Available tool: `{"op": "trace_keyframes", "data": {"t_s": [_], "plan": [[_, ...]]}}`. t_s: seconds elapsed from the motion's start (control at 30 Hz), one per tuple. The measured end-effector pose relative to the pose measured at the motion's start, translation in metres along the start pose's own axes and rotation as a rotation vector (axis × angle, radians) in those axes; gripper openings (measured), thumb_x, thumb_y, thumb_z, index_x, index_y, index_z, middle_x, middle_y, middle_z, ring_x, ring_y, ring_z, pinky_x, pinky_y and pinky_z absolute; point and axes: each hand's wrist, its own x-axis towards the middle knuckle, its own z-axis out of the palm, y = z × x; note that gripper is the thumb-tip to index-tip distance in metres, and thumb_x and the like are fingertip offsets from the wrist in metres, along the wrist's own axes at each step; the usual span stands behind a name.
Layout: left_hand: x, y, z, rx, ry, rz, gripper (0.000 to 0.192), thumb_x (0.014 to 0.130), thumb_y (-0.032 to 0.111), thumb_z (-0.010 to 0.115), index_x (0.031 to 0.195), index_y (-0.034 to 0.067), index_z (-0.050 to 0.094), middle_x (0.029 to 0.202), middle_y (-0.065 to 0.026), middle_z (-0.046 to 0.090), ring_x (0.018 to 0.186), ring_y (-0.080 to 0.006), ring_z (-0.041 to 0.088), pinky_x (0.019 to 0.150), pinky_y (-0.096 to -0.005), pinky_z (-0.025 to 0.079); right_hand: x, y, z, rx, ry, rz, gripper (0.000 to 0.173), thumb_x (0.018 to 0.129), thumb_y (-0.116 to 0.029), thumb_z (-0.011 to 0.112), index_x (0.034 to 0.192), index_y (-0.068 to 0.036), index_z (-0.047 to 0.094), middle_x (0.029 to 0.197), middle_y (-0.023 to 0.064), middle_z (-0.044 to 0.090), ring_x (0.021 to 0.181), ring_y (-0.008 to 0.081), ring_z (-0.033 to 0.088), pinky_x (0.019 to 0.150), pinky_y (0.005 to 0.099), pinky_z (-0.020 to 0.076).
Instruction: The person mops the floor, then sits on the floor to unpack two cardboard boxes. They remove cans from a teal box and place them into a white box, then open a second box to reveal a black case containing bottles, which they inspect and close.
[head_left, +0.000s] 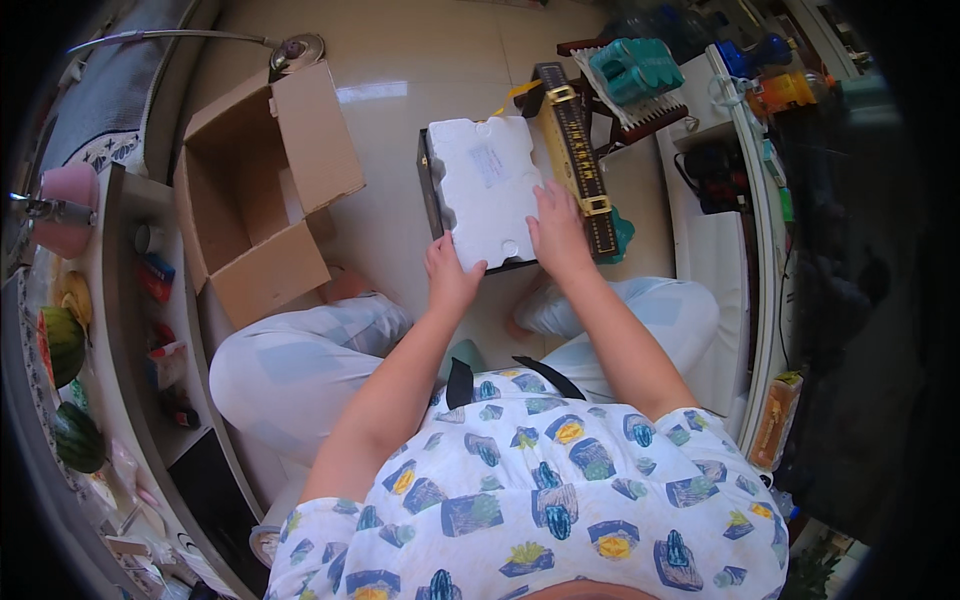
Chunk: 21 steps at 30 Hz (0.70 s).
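Note:
Between my knees, on the floor, stands a dark gift box (431, 187) with its lid (576, 154) swung over to the right. The lid carries gold buckles and gold lettering. A white polystyrene foam block (491, 199) with scalloped sides fills the box and has a printed label (489, 165) on top. My left hand (452, 276) grips the block's near left corner, its thumb along the front edge. At the block's right edge is my right hand (561, 232), fingers over the rim beside the lid. What lies under the foam is hidden.
An open cardboard carton (244, 202) stands at my left, flaps spread. Beyond the lid, a shrink-wrapped teal can pack (637, 67) sits on a folding stool (652, 124). A low cabinet (142, 315) with watermelon pieces (64, 349) lines the left; another cabinet (712, 300) bounds the right.

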Motion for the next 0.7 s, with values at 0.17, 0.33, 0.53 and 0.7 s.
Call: {"op": "trace_keyframes", "data": {"t_s": [0.17, 0.33, 0.53, 0.7], "plan": [[0.003, 0.000, -0.001, -0.095, -0.018, -0.014, 0.089, 0.078, 0.033, 0.078, 0.145, -0.006, 0.034, 0.137, -0.0287, 0.044, 0.129, -0.0405, 0.043, 0.111, -0.0448, 0.036, 0.000, 0.049, 0.023, 0.101, -0.136, 0.258, 0.044, 0.090, -0.017, 0.064, 0.129, 0.001, 0.055, 0.126, 0.0231, 0.058, 0.118, 0.0396, 0.055, 0.102, 0.0453, 0.0438], [0.007, -0.007, 0.003, -0.145, -0.026, -0.020, 0.088, 0.079, 0.034, 0.077, 0.145, -0.006, 0.033, 0.137, -0.0294, 0.046, 0.129, -0.0404, 0.046, 0.110, -0.0447, 0.038, 0.003, 0.065, 0.059, 0.162, -0.373, 0.497, 0.049, 0.091, -0.026, 0.061, 0.130, 0.004, 0.055, 0.125, 0.0265, 0.061, 0.117, 0.0401, 0.058, 0.100, 0.0437, 0.0459], [0.015, -0.012, 0.014, -0.442, 0.018, -0.070, 0.079, 0.083, 0.030, 0.076, 0.141, -0.006, 0.037, 0.137, -0.0255, 0.044, 0.129, -0.0360, 0.046, 0.110, -0.0424, 0.038, 0.001, 0.086, 0.084, 0.316, -0.313, 0.583, 0.043, 0.092, -0.027, 0.058, 0.124, 0.001, 0.062, 0.117, 0.0244, 0.066, 0.111, 0.0372, 0.063, 0.096, 0.0423, 0.0488], [0.017, -0.004, 0.014, -0.522, 0.080, -0.166, 0.068, 0.084, 0.025, 0.075, 0.135, -0.005, 0.040, 0.134, -0.0226, 0.046, 0.123, -0.0318, 0.051, 0.107, -0.0405, 0.041, 0.001, 0.094, 0.085, 0.412, -0.236, 0.620, 0.035, 0.091, -0.030, 0.058, 0.112, -0.004, 0.070, 0.108, 0.0212, 0.069, 0.105, 0.0378, 0.065, 0.092, 0.0431, 0.0502]]}}
